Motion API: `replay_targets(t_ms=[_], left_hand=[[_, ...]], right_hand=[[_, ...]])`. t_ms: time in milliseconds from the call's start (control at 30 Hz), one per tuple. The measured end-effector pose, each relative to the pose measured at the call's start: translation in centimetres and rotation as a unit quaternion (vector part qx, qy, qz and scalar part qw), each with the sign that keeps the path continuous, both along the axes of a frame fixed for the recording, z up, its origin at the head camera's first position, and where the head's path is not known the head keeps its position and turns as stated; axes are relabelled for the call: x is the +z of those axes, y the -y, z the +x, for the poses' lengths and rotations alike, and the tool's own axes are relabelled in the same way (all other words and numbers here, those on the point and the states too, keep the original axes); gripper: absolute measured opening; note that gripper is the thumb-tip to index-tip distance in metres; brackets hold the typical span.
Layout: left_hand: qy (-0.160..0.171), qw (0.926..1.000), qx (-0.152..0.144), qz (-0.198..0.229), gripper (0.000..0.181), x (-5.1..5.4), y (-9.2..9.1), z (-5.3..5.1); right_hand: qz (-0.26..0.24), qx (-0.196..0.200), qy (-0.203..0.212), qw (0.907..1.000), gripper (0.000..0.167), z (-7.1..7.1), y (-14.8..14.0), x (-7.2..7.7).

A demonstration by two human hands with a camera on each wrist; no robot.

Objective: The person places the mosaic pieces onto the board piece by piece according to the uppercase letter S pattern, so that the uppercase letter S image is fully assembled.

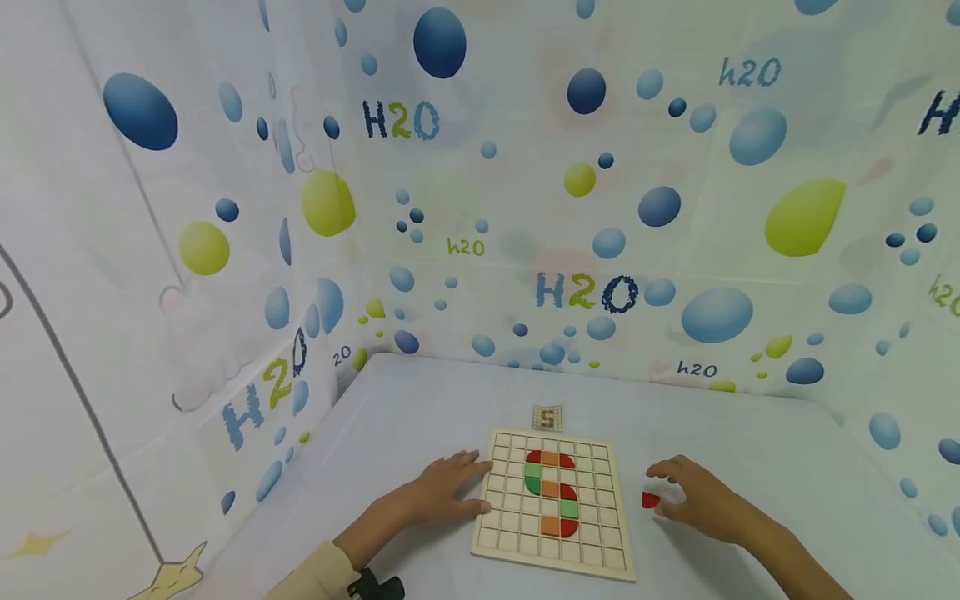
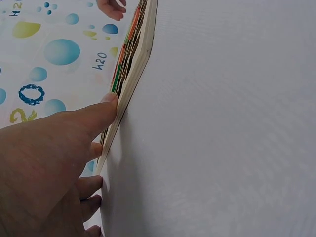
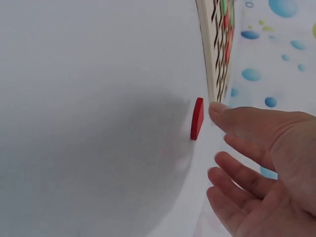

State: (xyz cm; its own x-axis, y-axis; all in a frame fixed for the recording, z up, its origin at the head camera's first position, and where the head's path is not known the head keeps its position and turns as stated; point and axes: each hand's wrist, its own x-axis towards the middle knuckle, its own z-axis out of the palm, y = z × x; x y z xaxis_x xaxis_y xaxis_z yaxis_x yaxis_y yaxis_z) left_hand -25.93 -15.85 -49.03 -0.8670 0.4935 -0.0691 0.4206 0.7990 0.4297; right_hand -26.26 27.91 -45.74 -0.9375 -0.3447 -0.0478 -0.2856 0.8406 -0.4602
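Note:
A wooden grid board [image 1: 510, 543] lies flat on the table, with red, orange and green tiles set on it in an S shape. My left hand [image 1: 444, 490] rests at the board's left edge, its thumb [image 2: 106, 111] and fingertips touching the rim. To the right of the board a loose red tile [image 1: 649, 500] with a curved side lies on the table. Over that tile hovers my right hand [image 1: 705, 500], fingers spread and loosely bent. In the right wrist view a small gap shows between the thumb [image 3: 232, 118] and the red tile [image 3: 197, 119].
Behind the board's far edge lies a small card [image 1: 547, 418] with an S pattern on a grid. The white table [image 1: 442, 400] ends at a curtain [image 1: 510, 200] printed with bubbles and H2O. A dark object [image 1: 377, 586] sits by the left sleeve.

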Motion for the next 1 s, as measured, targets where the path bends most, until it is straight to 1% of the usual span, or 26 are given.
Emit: replay_targets(t_ms=[67, 167, 267, 367, 433, 500, 667, 800, 900, 1000], left_hand=[[-0.001, 1.0000, 0.000, -0.001, 0.076, -0.1, 0.1, -0.1], [0.000, 1.0000, -0.001, -0.003, 0.077, -0.3, 0.2, -0.2], [0.004, 1.0000, -0.002, -0.003, 0.077, -0.4, 0.3, -0.3], [0.006, 1.0000, -0.002, -0.002, 0.077, -0.4, 0.3, -0.3], [0.005, 1.0000, -0.001, -0.002, 0.077, -0.5, 0.3, -0.3], [0.004, 1.0000, -0.001, -0.002, 0.077, -0.5, 0.3, -0.2], [0.003, 1.0000, -0.001, -0.003, 0.077, -0.4, 0.2, -0.2], [0.003, 1.0000, 0.000, -0.004, 0.076, -0.3, 0.2, -0.1], [0.006, 1.0000, 0.001, -0.006, 0.077, -0.3, 0.2, -0.1], [0.005, 0.9999, 0.002, -0.008, 0.077, -0.2, 0.2, -0.2]], right_hand=[[-0.002, -0.007, 0.023, 0.9997, 0.049, -0.1, -0.4, -0.2], [-0.005, 0.001, 0.036, 0.9993, 0.045, -0.2, -0.4, -0.6], [-0.002, 0.018, 0.026, 0.9995, 0.041, -0.3, -0.3, -1.2], [0.003, 0.035, 0.010, 0.9993, 0.031, -0.5, 0.0, -1.7], [0.003, 0.042, 0.001, 0.9991, 0.025, -0.7, 0.2, -2.0], [0.003, 0.036, 0.001, 0.9993, 0.020, -0.7, 0.5, -2.2], [0.002, 0.022, 0.003, 0.9997, 0.017, -0.4, 0.9, -1.9], [-0.003, 0.031, -0.002, 0.9995, 0.019, -0.1, 0.8, -1.6], [-0.016, 0.035, 0.008, 0.9992, 0.021, 0.1, 0.6, -1.3], [-0.032, 0.057, 0.011, 0.9978, 0.020, 0.2, 0.4, -1.0]])
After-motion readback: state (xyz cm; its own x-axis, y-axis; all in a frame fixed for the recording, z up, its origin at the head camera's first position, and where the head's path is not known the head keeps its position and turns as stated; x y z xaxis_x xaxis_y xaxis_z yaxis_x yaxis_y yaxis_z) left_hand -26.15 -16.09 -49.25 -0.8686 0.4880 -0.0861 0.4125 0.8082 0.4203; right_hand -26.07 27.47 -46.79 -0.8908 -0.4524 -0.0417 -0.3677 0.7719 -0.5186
